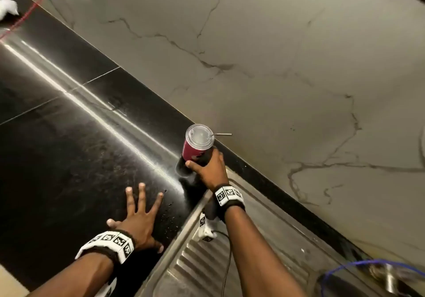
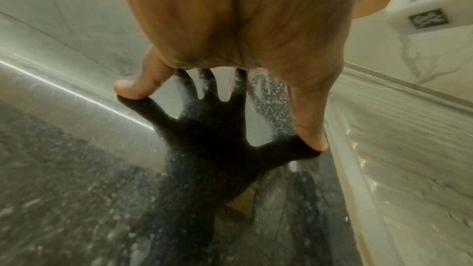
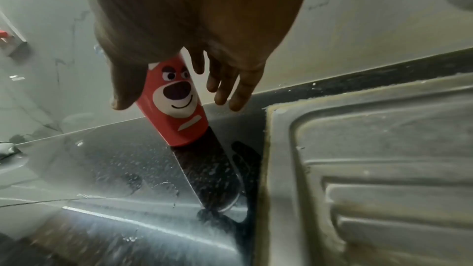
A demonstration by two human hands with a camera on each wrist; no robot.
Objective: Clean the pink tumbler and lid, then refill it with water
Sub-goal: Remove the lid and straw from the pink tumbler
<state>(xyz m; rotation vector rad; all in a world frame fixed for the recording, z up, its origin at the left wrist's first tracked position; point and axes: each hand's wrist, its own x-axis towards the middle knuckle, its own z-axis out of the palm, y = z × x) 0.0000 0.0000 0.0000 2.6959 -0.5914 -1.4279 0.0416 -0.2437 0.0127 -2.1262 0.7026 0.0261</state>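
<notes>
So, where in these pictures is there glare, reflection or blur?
Head view: a bright glare streak runs across the black countertop. Left wrist view: the left hand is mirrored darkly in the polished surface. Right wrist view: the pink tumbler is sharp, the near edge smeared; the right hand fills the top.

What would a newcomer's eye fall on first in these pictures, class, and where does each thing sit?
First the pink tumbler with its clear lid and metal straw, standing on the black counter by the marble wall, the right hand around it. In the right wrist view a bear face shows on its side. Next the left hand, spread flat on the counter beside the steel drainboard.
</notes>
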